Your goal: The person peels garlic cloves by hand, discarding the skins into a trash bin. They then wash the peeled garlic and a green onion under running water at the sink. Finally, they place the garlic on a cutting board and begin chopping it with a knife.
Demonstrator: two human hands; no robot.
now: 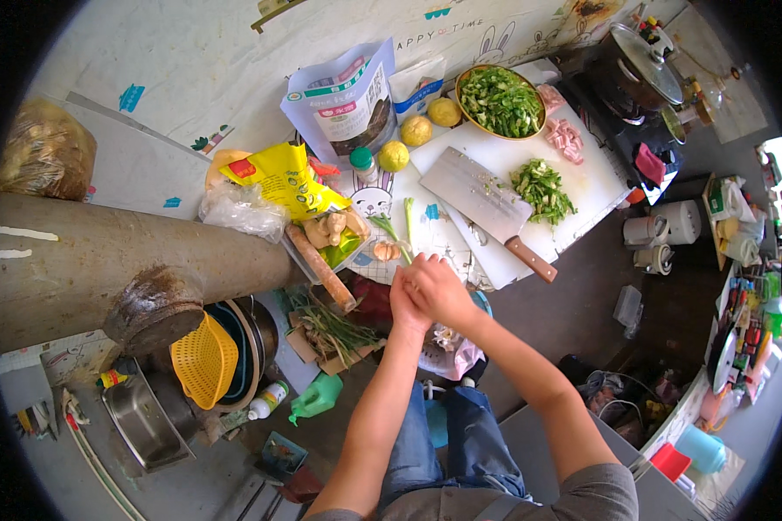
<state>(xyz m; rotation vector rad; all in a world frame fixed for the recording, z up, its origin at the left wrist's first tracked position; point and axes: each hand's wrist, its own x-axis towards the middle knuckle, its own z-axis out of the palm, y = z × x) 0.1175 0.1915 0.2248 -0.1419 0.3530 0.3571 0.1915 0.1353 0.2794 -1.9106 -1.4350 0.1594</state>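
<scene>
My left hand [405,303] and my right hand [438,286] are pressed together at the table's near edge, the right partly covering the left. Their fingers are bunched, so whatever may be between them is hidden. Just beyond the fingertips are spring onions [408,218]; whether a stalk is held cannot be made out. Beside them sits a small brownish bulb or piece of peel [386,251]. To the right, a cleaver [476,192] with a wooden handle lies on a white cutting board [596,189], next to chopped greens [541,189].
A bowl of chopped greens [503,101] and diced pink meat [565,140] are at the board's far side. Yellow round fruits [417,130] stand near a stand-up pouch [348,107]. Ginger [326,229] fills a plastic tray at left. A thick pipe [137,231] juts in. Below hangs a basin with scraps [440,352].
</scene>
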